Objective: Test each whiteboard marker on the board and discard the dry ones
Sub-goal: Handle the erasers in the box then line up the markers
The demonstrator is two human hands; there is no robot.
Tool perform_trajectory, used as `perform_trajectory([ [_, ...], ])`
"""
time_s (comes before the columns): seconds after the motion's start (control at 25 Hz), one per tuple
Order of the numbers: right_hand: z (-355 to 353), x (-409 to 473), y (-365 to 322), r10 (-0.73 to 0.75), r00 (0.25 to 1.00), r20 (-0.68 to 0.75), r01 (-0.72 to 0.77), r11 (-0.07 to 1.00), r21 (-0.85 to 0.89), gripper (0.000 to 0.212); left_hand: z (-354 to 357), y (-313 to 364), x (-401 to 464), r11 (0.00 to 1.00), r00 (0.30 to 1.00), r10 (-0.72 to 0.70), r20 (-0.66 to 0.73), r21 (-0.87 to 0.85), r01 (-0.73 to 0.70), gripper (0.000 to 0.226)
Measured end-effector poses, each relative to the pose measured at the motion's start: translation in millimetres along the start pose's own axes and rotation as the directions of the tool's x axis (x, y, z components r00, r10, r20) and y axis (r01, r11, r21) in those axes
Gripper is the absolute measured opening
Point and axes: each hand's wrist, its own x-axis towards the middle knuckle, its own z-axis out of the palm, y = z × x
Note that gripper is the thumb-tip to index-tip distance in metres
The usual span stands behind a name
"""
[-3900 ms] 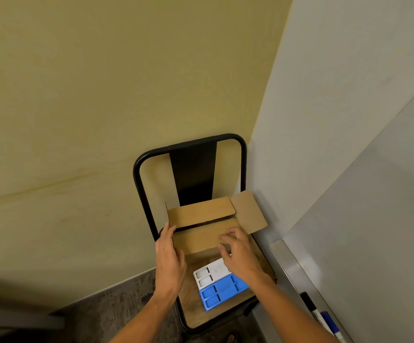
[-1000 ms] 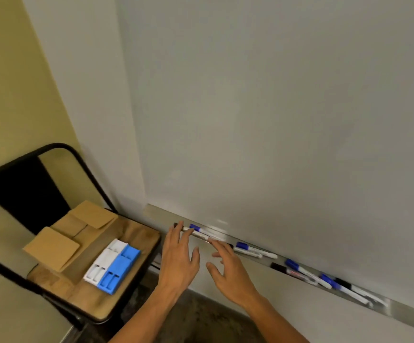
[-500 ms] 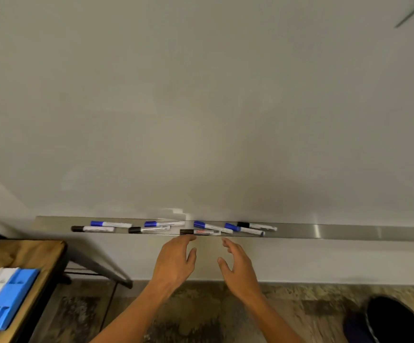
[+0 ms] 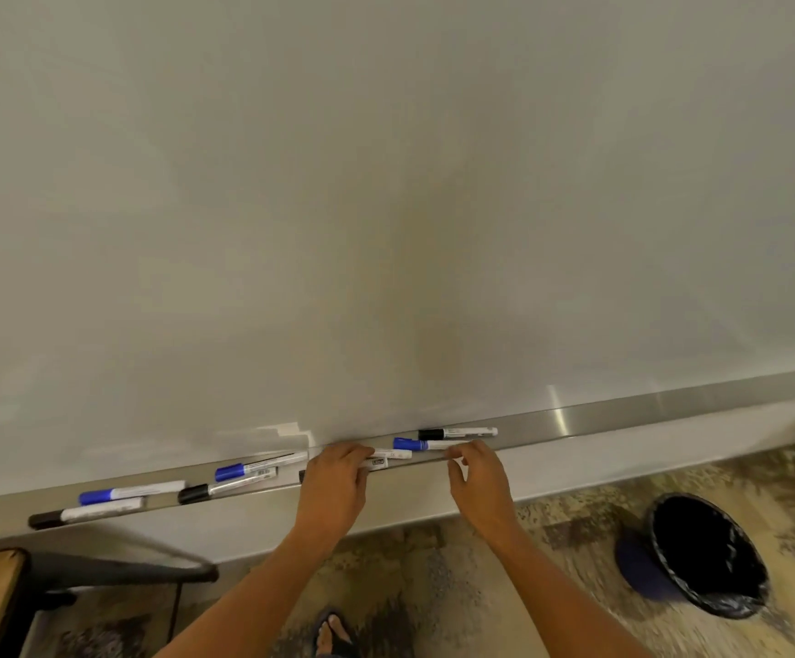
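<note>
Grip: a white whiteboard marker with a printed label (image 4: 378,463) is gripped by the curled left hand (image 4: 336,486) on the long silver metal ledge (image 4: 623,415).
Left of grip: four capped markers lie along the ledge, black-capped (image 4: 86,514) and blue-capped (image 4: 132,492).
Right of grip: right hand (image 4: 478,477), fingers loosely curled, touches a blue-capped white marker (image 4: 426,444).
Far right: round black bin (image 4: 704,553) on the floor.
</note>
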Motion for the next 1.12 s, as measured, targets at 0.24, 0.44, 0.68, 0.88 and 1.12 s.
perform_trajectory([
  [0.24, 3.3, 36.0, -8.3, -0.059, 0.998, -0.006, 0.055, 0.969, -0.240, 0.018, 26.2, -17.2, 32.5, 0.986, 0.988, 0.153, 0.028, 0.063, -0.155, 0.035],
  [0.44, 3.6, 47.9, -2.6, -0.158, 0.987, 0.011, 0.146, 0.885, -0.441, 0.037, 38.6, -5.0, 35.5, 0.983, 0.991, 0.114, 0.071, 0.135, -0.123, 0.027],
  [0.68, -10.3, 64.5, 17.7, -0.262, 0.953, 0.152, 0.301, 0.751, -0.588, 0.022, 49.9, 0.7, 34.9, 0.976, 0.993, -0.013, 0.118, 0.219, -0.013, 0.023],
  [0.88, -14.3, 78.6, 31.6, -0.251, 0.946, 0.204, 0.323, 0.736, -0.595, 0.020, 50.9, 7.4, 35.9, 0.962, 0.992, -0.057, 0.109, 0.271, 0.026, 0.024],
  [1.12, -23.0, 78.1, 37.4, -0.366, 0.908, 0.203, 0.419, 0.773, -0.477, 0.036, 50.4, 3.7, 36.9, 0.956, 0.993, -0.041, 0.108, 0.293, 0.007, 0.036],
])
